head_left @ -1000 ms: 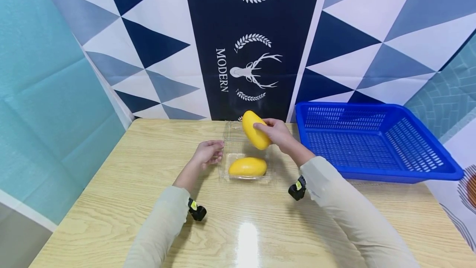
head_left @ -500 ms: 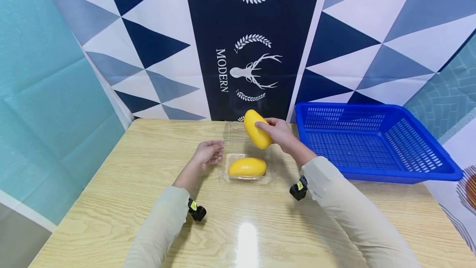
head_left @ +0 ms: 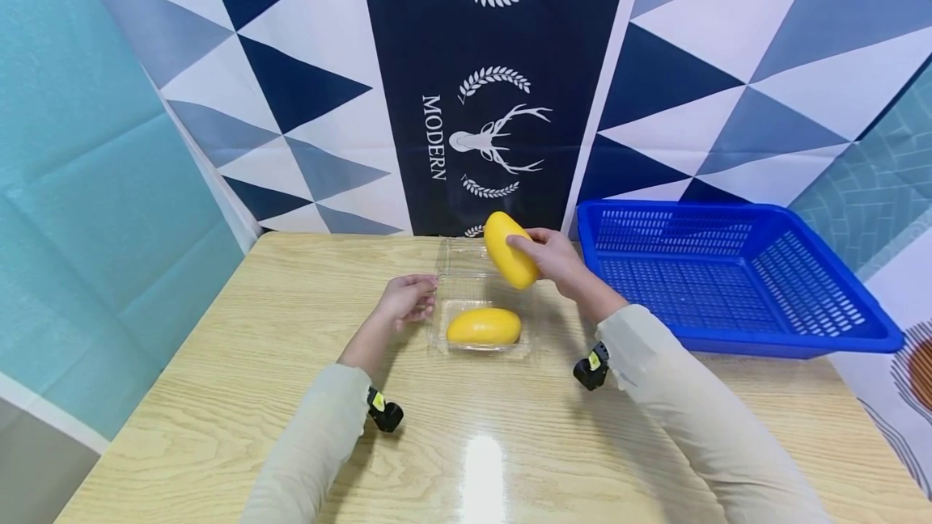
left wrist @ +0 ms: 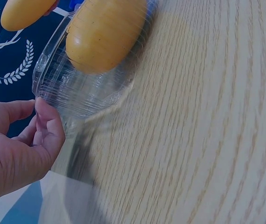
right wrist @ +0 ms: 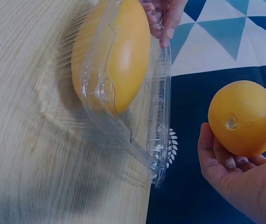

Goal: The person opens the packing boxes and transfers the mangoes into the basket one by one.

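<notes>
My right hand [head_left: 557,259] grips a yellow mango [head_left: 510,251] above the far part of a clear plastic clamshell box [head_left: 466,288]. In the right wrist view the fingers curl under this mango, whose stem end [right wrist: 231,122] faces the camera. A second mango [head_left: 484,326] lies inside the near half of the box, its long side across it. The box's lid stands folded back toward the wall. At the left edge my left hand [head_left: 409,299] pinches the box's rim between thumb and fingertips, as the left wrist view [left wrist: 37,99] shows.
A blue perforated plastic basket [head_left: 786,343] stands to the right of the box, against the patterned wall covering [head_left: 502,39]. The wooden table [head_left: 480,403] extends in front, with a bright light reflection. Black wrist cameras [head_left: 591,369] sit under both forearms.
My right hand has drifted slightly right with the mango, and up a little, away from the box's middle. The left hand, the box and the mango in it stay put.
</notes>
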A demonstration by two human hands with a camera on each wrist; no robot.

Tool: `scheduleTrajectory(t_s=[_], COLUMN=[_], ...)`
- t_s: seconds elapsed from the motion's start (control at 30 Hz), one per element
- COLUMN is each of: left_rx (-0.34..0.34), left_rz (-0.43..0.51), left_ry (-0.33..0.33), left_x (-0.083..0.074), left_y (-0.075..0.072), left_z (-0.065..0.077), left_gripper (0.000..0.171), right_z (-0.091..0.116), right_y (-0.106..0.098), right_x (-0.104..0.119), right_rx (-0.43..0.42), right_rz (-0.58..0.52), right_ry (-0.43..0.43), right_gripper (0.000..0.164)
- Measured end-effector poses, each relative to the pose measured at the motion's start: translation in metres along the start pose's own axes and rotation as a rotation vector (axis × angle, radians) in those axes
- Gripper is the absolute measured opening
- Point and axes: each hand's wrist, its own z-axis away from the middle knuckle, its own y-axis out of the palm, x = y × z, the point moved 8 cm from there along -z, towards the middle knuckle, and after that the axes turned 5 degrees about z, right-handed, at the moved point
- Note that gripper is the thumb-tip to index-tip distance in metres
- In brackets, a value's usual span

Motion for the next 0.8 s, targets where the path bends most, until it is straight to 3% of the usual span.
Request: scheduleTrajectory(t_s=[0.8], left_rx=[0.051], left_rz=[-0.011], left_ry=[-0.026], left_x=[0.0003], left_y=[0.0004], left_z=[0.0006], left_gripper=[0.039], right_z=[-0.0005], right_y=[-0.0042], right_x=[-0.0021], right_rx=[-0.017], right_rz=[0.005], right_ry=[-0.007], right_gripper=[0.063])
